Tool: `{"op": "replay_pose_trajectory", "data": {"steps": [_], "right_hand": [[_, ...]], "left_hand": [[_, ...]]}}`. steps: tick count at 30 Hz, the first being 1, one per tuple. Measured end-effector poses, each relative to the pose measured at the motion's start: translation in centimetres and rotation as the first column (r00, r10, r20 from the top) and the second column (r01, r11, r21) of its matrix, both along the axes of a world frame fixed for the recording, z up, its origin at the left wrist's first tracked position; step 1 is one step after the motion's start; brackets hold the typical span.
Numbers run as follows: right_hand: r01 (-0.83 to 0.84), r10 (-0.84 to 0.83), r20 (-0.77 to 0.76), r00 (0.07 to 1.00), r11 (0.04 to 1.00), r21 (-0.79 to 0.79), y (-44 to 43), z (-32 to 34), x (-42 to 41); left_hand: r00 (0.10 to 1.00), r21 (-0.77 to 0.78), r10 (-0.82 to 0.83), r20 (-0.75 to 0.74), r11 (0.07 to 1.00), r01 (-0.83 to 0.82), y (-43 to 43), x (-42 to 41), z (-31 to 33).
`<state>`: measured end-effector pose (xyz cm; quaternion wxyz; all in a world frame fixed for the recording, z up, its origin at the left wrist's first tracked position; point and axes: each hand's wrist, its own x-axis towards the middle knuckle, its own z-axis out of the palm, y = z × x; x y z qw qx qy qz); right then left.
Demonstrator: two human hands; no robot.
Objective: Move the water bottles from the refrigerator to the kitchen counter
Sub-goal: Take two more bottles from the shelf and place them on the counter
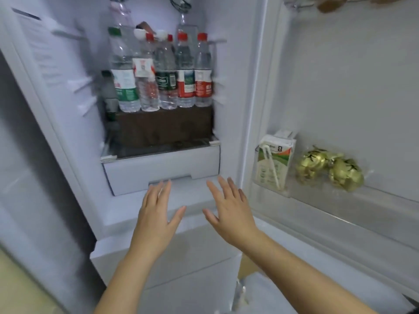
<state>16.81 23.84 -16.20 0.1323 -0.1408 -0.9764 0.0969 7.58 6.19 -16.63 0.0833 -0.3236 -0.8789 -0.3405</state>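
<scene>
**Both hands empty, bottles in the refrigerator**

My left hand (pixel 156 214) is released, fingers straight and spread, holding nothing. My right hand (pixel 229 209) is just beside it on the right, likewise spread flat and empty. The two thumbs point toward each other with a small gap between them. Both hands are raised in front of a white drawer (pixel 158 171) low in the refrigerator (pixel 68 91); I cannot tell whether the fingertips touch its front.

Farther in and above the drawer, a glass shelf (pixel 158 150) carries a dark brown box (pixel 163 128). The water bottles (pixel 163 73) stand upright in a row on top of that box, packed side by side. From left to right I make out a tall bottle with a green and white label (pixel 124 82), a smaller one with a red cap (pixel 147 87), one with a dark label (pixel 166 82), and two red-capped ones with red labels (pixel 186 80) at the right end. More clear bottles show behind the row, blurred.

To the right, the open door (pixel 340 87) has a shelf (pixel 374 202) holding a small drink carton with a straw (pixel 274 159) and, near it on the right, some gold-wrapped items (pixel 328 168).
</scene>
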Motion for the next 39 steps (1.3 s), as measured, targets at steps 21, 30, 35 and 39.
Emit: {"op": "replay_pose_trajectory", "data": {"steps": [21, 30, 35, 39], "right_hand": [[-0.021, 0.034, -0.464, 0.885, 0.999, 0.034, 3.9, 19.3, -28.5], [-0.165, 0.153, -0.625, 0.766, 0.986, 0.039, 2.7, 26.5, -33.8], [-0.206, 0.112, -0.628, 0.770, 0.975, -0.078, 2.0, 28.5, -36.4], [-0.176, 0.068, -0.596, 0.800, 0.976, -0.125, 1.7, 29.3, -37.8]], "left_hand": [[0.871, 0.190, 0.220, -0.439, 0.970, -0.149, 6.5, -27.4, 21.8], [0.864, 0.245, 0.282, -0.417, 0.950, -0.192, 6.3, -31.7, 27.2], [0.941, 0.347, 0.251, -0.228, 0.924, -0.162, 6.7, -33.1, 28.9], [0.970, 0.485, 0.232, -0.068, 0.858, -0.171, 7.2, -33.4, 28.9]]}}
